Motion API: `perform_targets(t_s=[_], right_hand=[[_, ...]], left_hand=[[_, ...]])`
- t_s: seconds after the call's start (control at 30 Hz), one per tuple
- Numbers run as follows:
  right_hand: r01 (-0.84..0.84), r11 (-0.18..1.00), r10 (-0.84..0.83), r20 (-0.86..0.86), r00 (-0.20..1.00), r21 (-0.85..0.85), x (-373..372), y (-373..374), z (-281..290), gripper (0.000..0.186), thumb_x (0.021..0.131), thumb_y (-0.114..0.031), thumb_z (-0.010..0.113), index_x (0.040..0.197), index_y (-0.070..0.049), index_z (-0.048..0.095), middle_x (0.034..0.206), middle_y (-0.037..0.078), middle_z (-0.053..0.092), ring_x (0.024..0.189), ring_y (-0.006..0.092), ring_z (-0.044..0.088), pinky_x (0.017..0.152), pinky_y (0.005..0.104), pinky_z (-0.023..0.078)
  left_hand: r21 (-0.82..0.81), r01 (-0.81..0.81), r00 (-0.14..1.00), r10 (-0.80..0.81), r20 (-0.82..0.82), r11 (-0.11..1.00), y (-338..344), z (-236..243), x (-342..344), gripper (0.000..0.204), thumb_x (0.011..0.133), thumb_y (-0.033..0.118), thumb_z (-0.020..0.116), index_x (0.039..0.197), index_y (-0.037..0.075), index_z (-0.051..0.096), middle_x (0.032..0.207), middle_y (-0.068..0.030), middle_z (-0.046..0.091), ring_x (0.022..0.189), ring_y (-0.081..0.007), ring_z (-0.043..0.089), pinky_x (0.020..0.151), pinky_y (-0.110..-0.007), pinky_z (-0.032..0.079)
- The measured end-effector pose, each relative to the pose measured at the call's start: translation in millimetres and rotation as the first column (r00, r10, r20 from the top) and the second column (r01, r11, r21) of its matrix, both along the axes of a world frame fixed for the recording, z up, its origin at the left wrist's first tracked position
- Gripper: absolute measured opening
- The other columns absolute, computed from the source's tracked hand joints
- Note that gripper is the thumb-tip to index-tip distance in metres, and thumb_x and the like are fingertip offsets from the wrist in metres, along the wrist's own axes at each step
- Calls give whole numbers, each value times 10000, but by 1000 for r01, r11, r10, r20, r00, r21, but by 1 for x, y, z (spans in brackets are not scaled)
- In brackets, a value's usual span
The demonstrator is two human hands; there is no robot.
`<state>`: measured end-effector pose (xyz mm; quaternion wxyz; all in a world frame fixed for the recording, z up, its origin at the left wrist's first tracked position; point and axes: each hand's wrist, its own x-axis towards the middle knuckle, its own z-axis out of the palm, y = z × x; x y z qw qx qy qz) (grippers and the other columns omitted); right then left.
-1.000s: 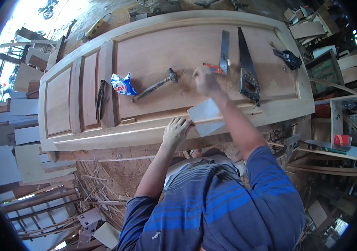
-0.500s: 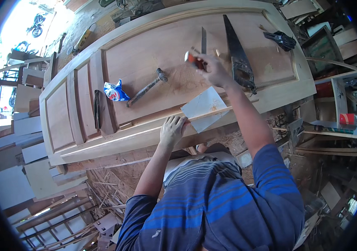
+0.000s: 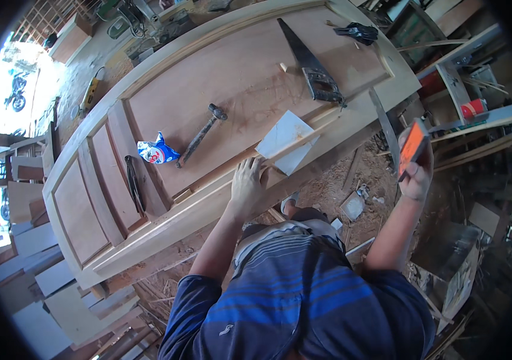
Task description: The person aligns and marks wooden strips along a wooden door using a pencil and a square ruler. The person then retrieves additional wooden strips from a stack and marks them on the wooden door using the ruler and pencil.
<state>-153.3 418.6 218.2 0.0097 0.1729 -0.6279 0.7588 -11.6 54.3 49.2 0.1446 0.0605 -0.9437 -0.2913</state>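
Observation:
My right hand (image 3: 415,180) grips the orange handle (image 3: 410,147) of a try square, raised past the door's near right edge, its steel blade (image 3: 382,120) pointing up and leftward. My left hand (image 3: 248,184) holds a thin wooden strip (image 3: 289,150) on the near edge of a panelled wooden door (image 3: 208,78). A white square sheet (image 3: 277,150) lies under the strip. On the door are a hammer (image 3: 199,138), a crumpled blue-and-white packet (image 3: 155,151), dark pincer-like tool (image 3: 135,184), handsaw (image 3: 322,81) and black bundle (image 3: 361,33).
Wooden boards and panels (image 3: 33,237) are stacked at the left. Shelving (image 3: 454,87) with a red tin (image 3: 472,109) is at the right. A yellow power tool (image 3: 89,91) lies beyond the door, a motorbike (image 3: 18,93) farther back. Wood shavings (image 3: 346,174) cover the floor below.
My right hand picked the try square up from the door and carried it right, toward me. My left hand stays on the strip. The view has turned, tilting the door.

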Motion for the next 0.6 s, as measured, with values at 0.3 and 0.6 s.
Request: perform_targets(t_s=[0.3,0.6], right_hand=[[-210,954,175,173,969,214,90,-15,14,703,727,-167,884,1352,26,627,1101,34,648,944,119,626,837,276,503],[-439,897,355,507,786,52,102,-16,7,630,724,-169,847,1285,43,653,1048,47,668,902,115,645,776,274,503]], left_hand=[[54,60,998,-61,4,997,-30,-17,9,233,987,242,743,1133,61,754,1103,-147,716,1100,-382,668,982,-486,524],[153,56,993,-71,93,987,-51,-25,24,197,1023,219,685,1105,67,779,1102,-167,758,1067,-388,702,936,-477,554]])
